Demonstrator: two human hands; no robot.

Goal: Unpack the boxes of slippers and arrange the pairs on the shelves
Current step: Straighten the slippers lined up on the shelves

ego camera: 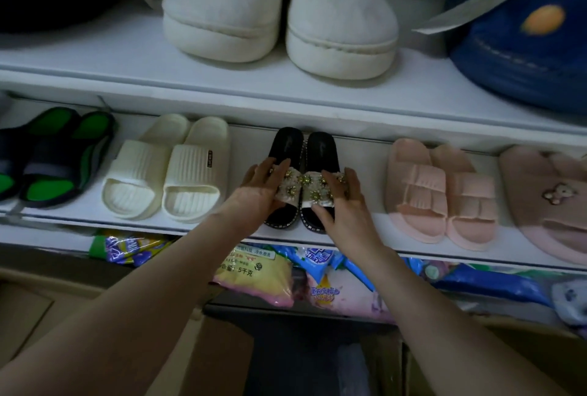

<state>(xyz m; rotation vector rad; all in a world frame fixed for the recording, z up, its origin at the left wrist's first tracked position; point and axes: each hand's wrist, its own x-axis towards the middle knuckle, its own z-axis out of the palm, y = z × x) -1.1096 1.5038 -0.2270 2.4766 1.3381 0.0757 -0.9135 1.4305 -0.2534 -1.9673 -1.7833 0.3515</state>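
A pair of black platform slippers (301,148) with cream straps studded with gold flowers stands side by side on the middle white shelf (222,230), toes toward me. My left hand (259,192) lies against the left slipper, its straight fingers resting on the strap. Over the right slipper's strap my right hand (343,205) lies flat, with the thumb at the toe edge. Both slippers sit flat on the shelf.
On the same shelf are navy-green slippers (54,157), cream slides (165,173), pink slides (441,192) and a pink plush slipper (546,202). White plush slippers (276,14) and a blue one (524,46) sit above. Plastic packages (317,284) and a cardboard box (222,357) lie below.
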